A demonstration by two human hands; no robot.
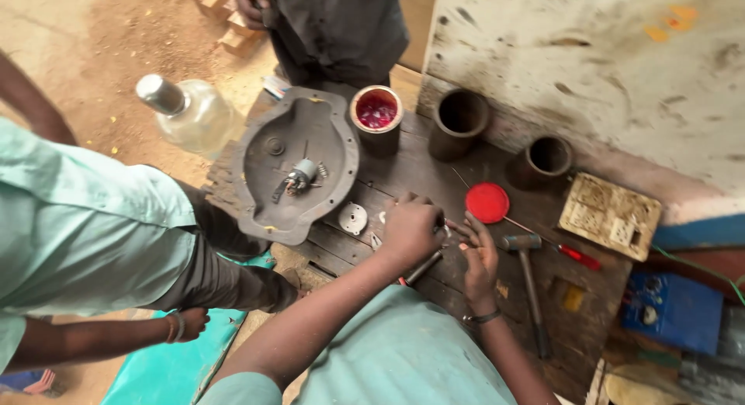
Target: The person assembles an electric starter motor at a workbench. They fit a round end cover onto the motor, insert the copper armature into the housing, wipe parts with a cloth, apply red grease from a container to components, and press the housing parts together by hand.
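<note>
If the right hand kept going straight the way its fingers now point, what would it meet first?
The right hand points up and away across the bench; first in that line is probably the red lid, just beyond the fingertips, though depth is unclear.

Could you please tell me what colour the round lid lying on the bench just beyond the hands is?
The round lid is plain red, best seen in the head view.
</note>
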